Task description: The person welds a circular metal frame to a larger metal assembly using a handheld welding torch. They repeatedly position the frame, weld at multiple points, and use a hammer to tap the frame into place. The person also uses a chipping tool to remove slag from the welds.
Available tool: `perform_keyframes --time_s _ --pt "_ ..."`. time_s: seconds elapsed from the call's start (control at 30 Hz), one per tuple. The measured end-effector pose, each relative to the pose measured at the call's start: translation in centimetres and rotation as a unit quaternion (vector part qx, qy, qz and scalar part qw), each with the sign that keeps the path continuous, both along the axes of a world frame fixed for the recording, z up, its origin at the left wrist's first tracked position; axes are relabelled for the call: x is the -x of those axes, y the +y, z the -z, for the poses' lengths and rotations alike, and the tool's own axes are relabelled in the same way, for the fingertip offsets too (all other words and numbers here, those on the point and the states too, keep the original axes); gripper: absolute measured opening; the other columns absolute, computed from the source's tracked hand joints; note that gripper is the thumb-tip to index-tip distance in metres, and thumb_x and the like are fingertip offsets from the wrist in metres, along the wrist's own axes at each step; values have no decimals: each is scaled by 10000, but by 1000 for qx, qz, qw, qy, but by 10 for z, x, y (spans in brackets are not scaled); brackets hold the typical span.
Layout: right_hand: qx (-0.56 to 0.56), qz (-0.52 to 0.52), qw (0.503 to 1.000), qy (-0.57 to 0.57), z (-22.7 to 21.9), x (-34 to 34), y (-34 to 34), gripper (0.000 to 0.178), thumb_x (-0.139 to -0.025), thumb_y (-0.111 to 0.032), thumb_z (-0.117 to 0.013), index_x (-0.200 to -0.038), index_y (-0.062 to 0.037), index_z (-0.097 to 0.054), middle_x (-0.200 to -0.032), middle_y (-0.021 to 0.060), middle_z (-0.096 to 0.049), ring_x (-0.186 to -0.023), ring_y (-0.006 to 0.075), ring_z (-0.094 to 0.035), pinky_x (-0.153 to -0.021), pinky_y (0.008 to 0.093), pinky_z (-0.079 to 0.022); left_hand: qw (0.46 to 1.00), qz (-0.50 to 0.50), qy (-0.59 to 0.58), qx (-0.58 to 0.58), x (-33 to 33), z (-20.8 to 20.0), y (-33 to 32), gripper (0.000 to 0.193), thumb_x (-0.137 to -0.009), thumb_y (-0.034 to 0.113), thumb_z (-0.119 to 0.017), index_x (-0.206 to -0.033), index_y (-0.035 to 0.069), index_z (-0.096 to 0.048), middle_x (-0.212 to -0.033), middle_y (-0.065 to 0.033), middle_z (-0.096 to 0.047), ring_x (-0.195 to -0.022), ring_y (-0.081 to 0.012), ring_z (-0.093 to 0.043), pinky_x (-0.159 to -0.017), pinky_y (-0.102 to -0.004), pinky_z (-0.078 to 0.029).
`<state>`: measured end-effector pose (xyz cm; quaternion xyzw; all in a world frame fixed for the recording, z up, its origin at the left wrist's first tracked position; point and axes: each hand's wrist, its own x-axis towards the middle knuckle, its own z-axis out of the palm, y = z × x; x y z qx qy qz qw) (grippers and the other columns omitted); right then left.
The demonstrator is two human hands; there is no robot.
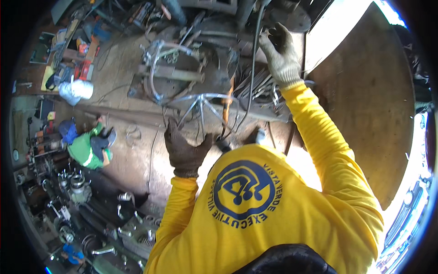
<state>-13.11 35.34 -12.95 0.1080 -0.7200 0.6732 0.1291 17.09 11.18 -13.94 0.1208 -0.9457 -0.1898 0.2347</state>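
Note:
My left hand (185, 150), in a dark brown glove, is spread open with its fingertips at the base of a thin welded metal rod frame (200, 101) that stands on the dirt floor. My right hand (279, 55), in a light knit glove with dark fingertips, is stretched far forward beside a black cable (252, 68) that hangs down over a bundle of steel rods (255, 84). The thumb lies next to the cable; whether the fingers close around it is unclear. Both my sleeves are yellow.
A heap of scrap metal and bent tubing (169, 64) lies beyond the frame. A large brown board (365, 91) is on the right. A person in a green shirt (84, 148) crouches at left, near a lathe with machine parts (77, 192). A white bag (76, 89) lies further back.

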Motion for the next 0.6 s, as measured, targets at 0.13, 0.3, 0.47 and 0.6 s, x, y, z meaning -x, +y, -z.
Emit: perform_keyframes --time_s 0.13,0.3,0.47,0.6 --pt "4 60 998 -32 -64 66 -19 1111 -840 -576 -923 -1588 70 -418 -1388 203 -708 -1298 304 -678 -1150 386 -496 996 -32 -41 -68 3 9 -8 1269 -663 309 -1012 -1655 -81 -324 -1404 -256 -609 -1253 -372 -643 -1079 -484 -533" --pt "-24 34 998 -52 -70 155 -18 1086 -809 -624 -914 -1545 40 -471 -1348 223 -726 -1271 318 -689 -1111 389 -511 994 -16 -6 -107 4 44 -17 1226 -669 384 -1004 -1631 -68 -392 -1421 -240 -617 -1313 -390 -606 -1155 -512 -480" --pt "82 -110 988 -78 -64 207 -13 446 -1043 -338 -681 -1386 -59 -630 -1151 131 -752 -1001 262 -723 -872 389 -589 999 -9 1 -49 6 51 -24 1208 -689 294 -1016 -1643 -58 -365 -1410 -257 -602 -1266 -393 -636 -1089 -497 -526" --pt "172 -213 962 -23 -57 263 38 256 -1080 -287 -709 -1241 -88 -716 -944 52 -745 -817 196 -710 -696 347 -579 993 15 9 -120 21 60 -27 1202 -691 332 -1013 -1631 -62 -376 -1409 -273 -602 -1288 -421 -614 -1113 -513 -510"
